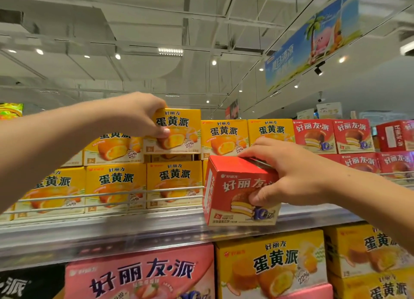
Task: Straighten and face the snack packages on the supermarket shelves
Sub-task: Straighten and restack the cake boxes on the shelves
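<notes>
Left hand: left hand (139,114) grips the top left corner of a raised yellow box (177,130), thumb on its front face, fingers curled over the top; the box sits higher than its neighbours on the top row.
Right hand: right hand (289,175) holds a red box (239,191) from above, thumb pressed on its front, fingers over the top; the box is out in front of the wire rail (107,197), near the shelf edge (134,229), turned slightly so its left side shows.
Hidden: left hand covers the raised box's left corner; right hand hides the red box's right edge and part of its print. Cannot tell whether the red box rests on the shelf edge or is held clear of it.
Cut off: both forearms run out of frame; pink box (141,274) and large yellow box (271,265) on the lower shelf are cropped at the bottom.
Hard to read: small print and price strip are blurred.
Shelf: two stacked rows of yellow boxes left, red boxes (333,135) right and further along.
Room: white ceiling with spotlights, hanging blue banner (313,36) upper right.
</notes>
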